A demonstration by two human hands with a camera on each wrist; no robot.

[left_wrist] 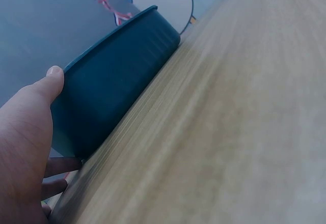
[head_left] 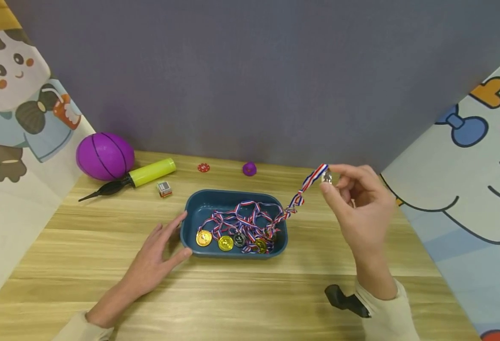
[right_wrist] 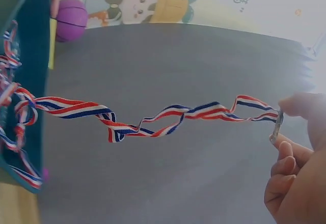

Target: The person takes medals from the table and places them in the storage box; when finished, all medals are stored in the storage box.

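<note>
A silver medal (head_left: 327, 177) is pinched between the thumb and forefinger of my right hand (head_left: 362, 206), raised to the right of a dark teal bin (head_left: 232, 255). Its red, white and blue ribbon (right_wrist: 209, 111) stretches, twisted and knotted, back over the bin's right rim into a tangle of ribbons. Inside the bin lie several medals, among them a gold medal (head_left: 204, 237) and a dark medal (head_left: 239, 239). My left hand (head_left: 149, 263) rests at the bin's left end, fingers fairly straight, with the thumb at the rim in the left wrist view.
Behind the bin on the wooden table (head_left: 241, 303) are a purple ball (head_left: 105, 156), a yellow hand pump (head_left: 152, 173), a small box (head_left: 164, 189), a red chip (head_left: 204, 167) and a small purple object (head_left: 249, 169). A grey wall (head_left: 250, 85) rises along the back.
</note>
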